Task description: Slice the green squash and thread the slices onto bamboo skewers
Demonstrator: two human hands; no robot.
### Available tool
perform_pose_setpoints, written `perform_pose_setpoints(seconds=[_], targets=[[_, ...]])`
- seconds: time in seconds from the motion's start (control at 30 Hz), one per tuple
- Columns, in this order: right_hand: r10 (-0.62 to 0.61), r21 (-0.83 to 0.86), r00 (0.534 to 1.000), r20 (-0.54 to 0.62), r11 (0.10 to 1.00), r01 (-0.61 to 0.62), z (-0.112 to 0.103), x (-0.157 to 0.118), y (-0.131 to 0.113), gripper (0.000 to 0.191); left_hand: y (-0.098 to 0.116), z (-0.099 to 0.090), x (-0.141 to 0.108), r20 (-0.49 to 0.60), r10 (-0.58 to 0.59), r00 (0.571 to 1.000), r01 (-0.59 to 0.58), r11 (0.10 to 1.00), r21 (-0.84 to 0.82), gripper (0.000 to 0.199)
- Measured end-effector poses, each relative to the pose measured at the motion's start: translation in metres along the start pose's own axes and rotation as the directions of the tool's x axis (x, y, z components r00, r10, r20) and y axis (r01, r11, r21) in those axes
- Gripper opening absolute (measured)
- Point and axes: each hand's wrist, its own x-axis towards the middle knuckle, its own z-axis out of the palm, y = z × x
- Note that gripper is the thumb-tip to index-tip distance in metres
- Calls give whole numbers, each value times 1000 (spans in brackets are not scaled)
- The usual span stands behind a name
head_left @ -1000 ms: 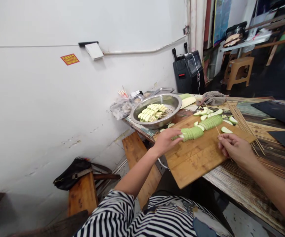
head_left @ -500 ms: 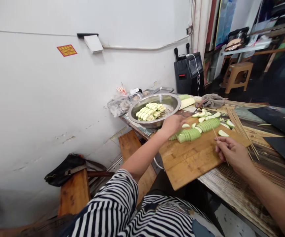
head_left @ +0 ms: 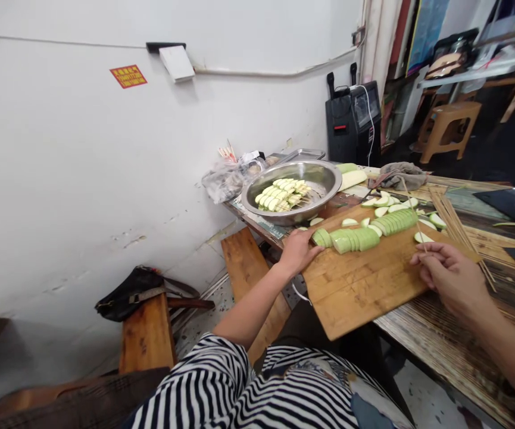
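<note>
My left hand (head_left: 298, 253) rests at the left edge of the wooden cutting board (head_left: 355, 289), thumb and fingers apart beside the end of a row of green squash slices (head_left: 322, 238). Whether it touches the slices is hard to make out. Two longer rows of overlapping slices (head_left: 356, 240) lie to its right, with loose half-round pieces (head_left: 384, 201) behind them. Over the board's right side, my right hand (head_left: 451, 271) pinches a thin bamboo skewer (head_left: 410, 205), which points upward and carries nothing.
Behind the board stands a steel basin (head_left: 248, 202) holding skewered slices (head_left: 281, 195). A bundle of skewers (head_left: 458, 232) lies at the board's right. A grey cloth (head_left: 402, 177), squash pieces (head_left: 352, 180) and plastic bags (head_left: 224, 182) sit farther back. A bench (head_left: 243, 262) stands beside the wall.
My left hand has come back from behind the slices to the board's left edge. My right hand still holds the skewer, now pointing more upright. The view has shifted slightly.
</note>
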Motion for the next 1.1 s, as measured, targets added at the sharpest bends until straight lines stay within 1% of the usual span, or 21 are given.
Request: perform_pose_setpoints(seconds=[0.13, 0.23, 0.3, 0.4, 0.53, 0.63, 0.7, 0.8, 0.93, 1.03, 1.1], targets=[[-23, -31, 999, 40, 999, 24, -2, 1, 2, 25, -7, -3, -6, -4, 34, 999, -34, 999, -20, 51], [-56, -26, 998, 35, 998, 57, -1, 1, 3, 33, -11, 1, -13, -54, 44, 998, -47, 997, -62, 50], [-56, -24, 998, 30, 998, 56, 1, 1, 2, 37, -10, 4, -18, -92, 33, 995, -41, 996, -81, 47], [-52, -7, 998, 18, 999, 52, 1, 1, 2, 39, -3, 8, -24, -129, -17, 992, 10, 998, -58, 47], [-47, -16, 999, 11, 999, 47, 1, 2, 5, 40, 12, 8, -24, -133, -134, 982, 140, 990, 36, 54], [-49, -19, 999, 20, 999, 50, 0, 3, 6, 39, 18, 8, -20, -116, -173, 978, 180, 982, 58, 46], [-51, -10, 998, 24, 999, 51, -1, 3, 7, 37, 16, 6, -19, -111, -157, 981, 164, 985, 58, 43], [-47, -2, 999, 26, 999, 48, -2, 2, 6, 35, 7, 3, -20, -97, -109, 989, 114, 993, 42, 44], [-40, -7, 999, 31, 999, 41, -2, 1, 5, 34, -7, 0, -23, -76, -18, 997, 13, 998, -60, 47], [-31, -14, 999, 45, 999, 32, -1, 1, 5, 33, -8, 5, -20, -78, 27, 997, -36, 993, -115, 46], [-29, -14, 999, 45, 999, 30, 0, 1, 5, 32, -4, 10, -16, -95, 25, 995, -36, 993, -110, 46]])
